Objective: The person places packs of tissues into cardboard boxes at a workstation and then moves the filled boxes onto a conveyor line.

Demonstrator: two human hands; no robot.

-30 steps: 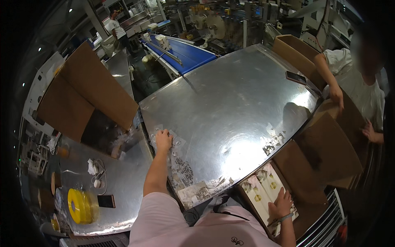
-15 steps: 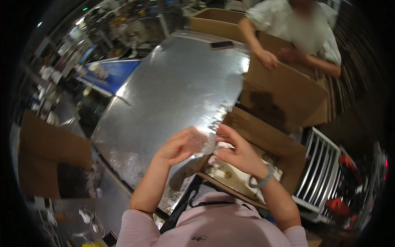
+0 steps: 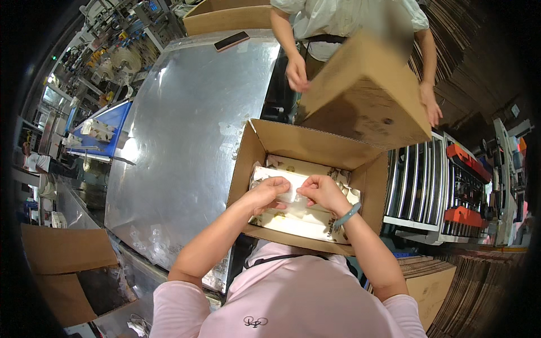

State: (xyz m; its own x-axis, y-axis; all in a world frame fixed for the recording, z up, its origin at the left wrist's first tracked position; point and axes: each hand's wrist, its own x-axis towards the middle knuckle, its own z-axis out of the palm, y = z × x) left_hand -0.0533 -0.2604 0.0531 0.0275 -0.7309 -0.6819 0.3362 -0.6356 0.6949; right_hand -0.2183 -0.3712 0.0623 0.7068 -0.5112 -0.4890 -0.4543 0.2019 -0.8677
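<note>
Both of my hands are over an opened cardboard carton, close above the cream-coloured packages with printed patterns that lie flat inside. My left hand pinches one side of a small translucent white piece, thin like film or a label. With thumb and fingertips together, my right hand grips its other side. The piece blends with the bright packages beneath, so its exact kind and outline are hard to make out.
A metal table is on the left, with a phone at its far end. Across from me a co-worker handles a large carton. A roller conveyor runs at the right; another open carton is at lower left.
My view has swung right, so the open carton now sits centrally. My hands have come together over it, both now pinching the translucent piece. The co-worker's cardboard has been raised into a box shape.
</note>
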